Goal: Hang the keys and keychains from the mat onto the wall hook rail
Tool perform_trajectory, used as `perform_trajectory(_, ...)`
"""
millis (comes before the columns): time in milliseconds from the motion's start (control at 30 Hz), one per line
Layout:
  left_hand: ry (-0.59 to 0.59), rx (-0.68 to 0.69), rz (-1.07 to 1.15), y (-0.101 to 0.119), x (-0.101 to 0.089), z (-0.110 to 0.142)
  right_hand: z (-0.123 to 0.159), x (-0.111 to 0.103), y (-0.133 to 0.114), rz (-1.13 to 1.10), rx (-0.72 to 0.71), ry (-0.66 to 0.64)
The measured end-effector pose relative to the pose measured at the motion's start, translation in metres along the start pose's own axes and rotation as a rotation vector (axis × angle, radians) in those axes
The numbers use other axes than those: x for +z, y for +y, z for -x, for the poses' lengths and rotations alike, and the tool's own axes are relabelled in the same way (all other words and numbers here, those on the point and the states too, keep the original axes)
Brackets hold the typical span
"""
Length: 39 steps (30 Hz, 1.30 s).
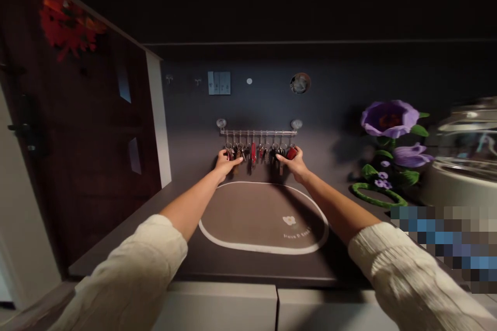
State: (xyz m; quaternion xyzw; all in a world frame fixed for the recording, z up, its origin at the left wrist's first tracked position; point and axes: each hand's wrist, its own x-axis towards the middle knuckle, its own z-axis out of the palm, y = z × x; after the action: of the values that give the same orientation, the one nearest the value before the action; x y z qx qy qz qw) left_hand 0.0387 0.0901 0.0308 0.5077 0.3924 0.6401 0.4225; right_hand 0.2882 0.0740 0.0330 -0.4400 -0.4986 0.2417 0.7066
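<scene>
A clear hook rail is fixed to the dark wall by two round mounts, and several bunches of keys hang from it. At its left end, my left hand is around hanging keys, its thumb lying across them. My right hand is at the right end, with its thumb against dark keys and its fingers by a red key holder. Between the hands hangs a red item, like a folding knife or a key fob. The fingers are partly hidden behind the keys.
Below the rail, a brown oval mat with a white border lies on the dark counter. Purple artificial flowers and a pale, glass-topped appliance stand at right. A switch panel is above; a dark door is left.
</scene>
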Motion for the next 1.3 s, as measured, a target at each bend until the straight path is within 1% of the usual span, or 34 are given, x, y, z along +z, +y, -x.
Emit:
perform_trajectory(100,-0.029,0.008,0.168,-0.006,0.022,0.0,0.006,0.02,0.001,-0.104,0.015,-0.024)
perform_trajectory(167,-0.03,0.002,0.265,-0.007,0.036,0.003,0.012,0.033,0.0,-0.145,-0.021,-0.033)
perform_trajectory(233,-0.042,-0.015,0.336,-0.006,0.047,0.006,0.016,0.045,-0.001,-0.151,-0.051,0.008)
perform_trajectory(300,-0.055,-0.076,0.361,-0.004,0.055,0.008,0.018,0.055,0.0,-0.151,-0.077,0.079)
perform_trajectory(367,-0.056,-0.123,0.401,-0.001,0.062,0.011,0.019,0.063,-0.001,-0.17,-0.076,0.131)
perform_trajectory(400,-0.058,-0.143,0.427,0.001,0.064,0.012,0.02,0.066,-0.001,-0.193,-0.061,0.137)
perform_trajectory(533,-0.081,-0.17,0.566,0.014,0.072,0.016,0.022,0.074,-0.011,-0.334,0.075,0.09)
perform_trajectory(633,-0.159,-0.219,0.655,0.028,0.077,0.014,0.021,0.077,-0.023,-0.442,0.158,0.093)
perform_trajectory(700,-0.189,-0.298,0.685,0.038,0.081,0.009,0.018,0.08,-0.032,-0.505,0.182,0.139)
perform_trajectory(733,-0.174,-0.324,0.699,0.042,0.083,0.005,0.016,0.082,-0.036,-0.526,0.188,0.175)
perform_trajectory(800,-0.151,-0.347,0.708,0.05,0.087,-0.003,0.011,0.086,-0.043,-0.538,0.188,0.251)
perform_trajectory(867,-0.135,-0.358,0.711,0.055,0.091,-0.009,0.006,0.09,-0.048,-0.522,0.184,0.288)
perform_trajectory(967,-0.092,-0.372,0.734,0.065,0.093,-0.013,0.002,0.092,-0.057,-0.525,0.185,0.305)
perform_trajectory(1100,-0.044,-0.43,0.72,0.082,0.086,-0.011,0.006,0.086,-0.067,-0.585,0.2,0.331)
perform_trajectory(1200,-0.046,-0.459,0.663,0.092,0.077,-0.008,0.009,0.077,-0.074,-0.597,0.183,0.319)
perform_trajectory(1300,-0.08,-0.441,0.6,0.094,0.07,-0.007,0.007,0.068,-0.081,-0.603,0.147,0.285)
